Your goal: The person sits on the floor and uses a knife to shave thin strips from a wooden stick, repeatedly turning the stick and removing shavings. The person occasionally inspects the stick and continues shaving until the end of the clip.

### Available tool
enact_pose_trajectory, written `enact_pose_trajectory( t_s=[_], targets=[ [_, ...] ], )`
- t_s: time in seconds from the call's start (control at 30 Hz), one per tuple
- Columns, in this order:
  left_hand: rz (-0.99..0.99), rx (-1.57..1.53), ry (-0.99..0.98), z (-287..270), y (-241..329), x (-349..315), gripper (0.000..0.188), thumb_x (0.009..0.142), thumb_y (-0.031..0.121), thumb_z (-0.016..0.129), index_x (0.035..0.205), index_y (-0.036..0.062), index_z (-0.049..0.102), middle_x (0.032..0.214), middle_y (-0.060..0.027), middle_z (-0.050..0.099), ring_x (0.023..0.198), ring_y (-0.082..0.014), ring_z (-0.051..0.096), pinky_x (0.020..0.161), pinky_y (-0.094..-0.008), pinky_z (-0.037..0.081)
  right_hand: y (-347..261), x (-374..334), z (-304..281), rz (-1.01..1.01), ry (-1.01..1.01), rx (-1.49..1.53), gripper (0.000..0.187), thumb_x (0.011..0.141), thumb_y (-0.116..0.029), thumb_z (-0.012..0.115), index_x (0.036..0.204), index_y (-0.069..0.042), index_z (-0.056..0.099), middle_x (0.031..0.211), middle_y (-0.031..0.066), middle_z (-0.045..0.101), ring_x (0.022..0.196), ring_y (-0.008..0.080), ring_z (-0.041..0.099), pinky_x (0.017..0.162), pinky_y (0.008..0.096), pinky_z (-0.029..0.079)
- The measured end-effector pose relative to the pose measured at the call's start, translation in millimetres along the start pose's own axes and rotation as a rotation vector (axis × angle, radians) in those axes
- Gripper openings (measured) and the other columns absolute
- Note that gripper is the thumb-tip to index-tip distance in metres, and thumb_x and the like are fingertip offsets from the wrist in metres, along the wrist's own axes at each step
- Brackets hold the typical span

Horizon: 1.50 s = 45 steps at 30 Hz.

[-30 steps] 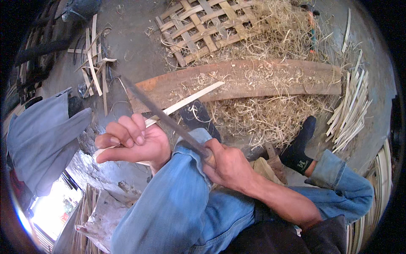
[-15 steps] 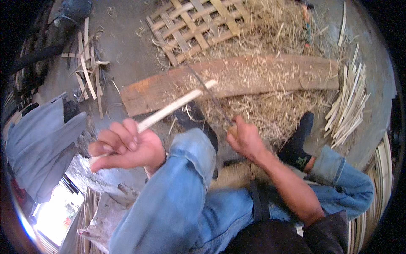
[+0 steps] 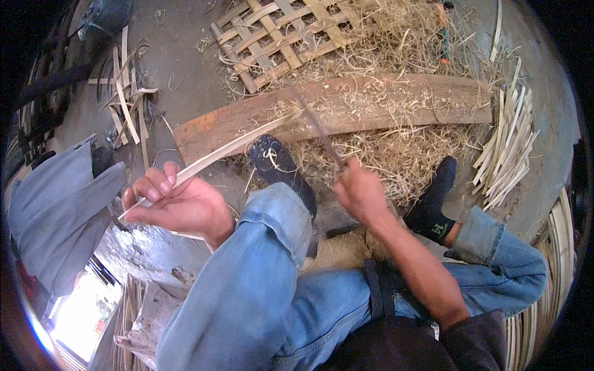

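A pale strip of split bamboo or wood lies across my left hand, its near end pinched between thumb and fingers. Its far end slants up to the right, over the wooden plank. In my right hand is a knife with a long, thin dark blade, its handle wrapped by the closed fingers. The blade points up and left and crosses the strip near its far end. Whether blade and strip touch, I cannot tell. Curled shavings are scattered over the plank.
A woven lattice panel lies beyond the plank, beside heaped shavings. Bundled pale strips rest at the right, and loose strips at the left. Grey cloth hangs at the left. My feet in dark socks flank the near shavings.
The strip has turned in my left hand, showing a different side, and that hand has risen slightly with its fingers shifted. My right hand and the knife have moved slightly right.
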State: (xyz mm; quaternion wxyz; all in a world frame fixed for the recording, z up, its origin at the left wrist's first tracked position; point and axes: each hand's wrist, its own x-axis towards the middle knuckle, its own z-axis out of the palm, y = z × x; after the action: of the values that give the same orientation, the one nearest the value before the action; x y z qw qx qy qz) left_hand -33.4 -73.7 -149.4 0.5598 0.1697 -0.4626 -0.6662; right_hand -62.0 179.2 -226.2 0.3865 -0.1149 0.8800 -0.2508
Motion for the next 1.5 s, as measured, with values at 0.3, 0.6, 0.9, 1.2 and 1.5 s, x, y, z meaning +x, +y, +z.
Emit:
enact_pose_trajectory(
  t_s=[0.3, 0.6, 0.9, 1.2, 1.5],
  targets=[
    [0.008, -0.055, -0.14, 7, -2, -3, 0.028, 0.099, 0.043, 0.044, 0.096, 0.0156, 0.049, 0.079, 0.0039, 0.044, 0.071, -0.0074, 0.044, 0.067, -0.0241, 0.04, -60, -24, 5, -0.28, -0.047, 0.181, 0.039, 0.079, -0.016, 0.065, 0.11, 0.0, 0.048, 0.076, 0.0234, 0.063, 0.068, 0.0418, 0.064, 0.061, 0.0489, 0.053],
    [0.01, -0.041, -0.138, 3, 1, -4, 0.029, 0.098, 0.044, 0.046, 0.093, 0.015, 0.047, 0.077, 0.003, 0.043, 0.068, -0.0088, 0.044, 0.064, -0.0251, 0.039, -44, -5, -1, -0.171, -0.119, 0.217, 0.04, 0.077, -0.014, 0.065, 0.11, 0.003, 0.05, 0.073, 0.0256, 0.063, 0.071, 0.0439, 0.064, 0.065, 0.0477, 0.053],
    [-0.01, -0.075, -0.177, 5, 6, -2, 0.028, 0.099, 0.041, 0.046, 0.091, 0.0143, 0.047, 0.076, 0.0036, 0.043, 0.067, -0.0079, 0.042, 0.062, -0.0231, 0.037, 9, 10, 9, -0.116, -0.06, 0.055, 0.033, 0.081, -0.02, 0.062, 0.099, 0.004, 0.047, 0.073, 0.0255, 0.063, 0.071, 0.0437, 0.064, 0.066, 0.0517, 0.052],
    [0.012, -0.005, -0.15, 22, 7, -3, 0.022, 0.093, 0.035, 0.06, 0.086, 0.0149, 0.055, 0.073, 0.0051, 0.046, 0.068, -0.0076, 0.043, 0.063, -0.024, 0.039, -25, -3, -5, -0.161, -0.165, 0.021, 0.036, 0.078, -0.018, 0.065, 0.103, 0.0, 0.045, 0.078, 0.0235, 0.063, 0.073, 0.0426, 0.064, 0.066, 0.0499, 0.052],
    [0.123, 0.077, -0.215, 21, -5, 4, 0.029, 0.099, 0.046, 0.042, 0.093, 0.0176, 0.046, 0.078, 0.0055, 0.042, 0.067, -0.0057, 0.042, 0.063, -0.0217, 0.037, -41, 7, -7, -0.225, -0.125, 0.083, 0.036, 0.08, -0.018, 0.063, 0.106, 0.0, 0.046, 0.081, 0.0244, 0.064, 0.076, 0.043, 0.064, 0.068, 0.052, 0.052]
  ],
)
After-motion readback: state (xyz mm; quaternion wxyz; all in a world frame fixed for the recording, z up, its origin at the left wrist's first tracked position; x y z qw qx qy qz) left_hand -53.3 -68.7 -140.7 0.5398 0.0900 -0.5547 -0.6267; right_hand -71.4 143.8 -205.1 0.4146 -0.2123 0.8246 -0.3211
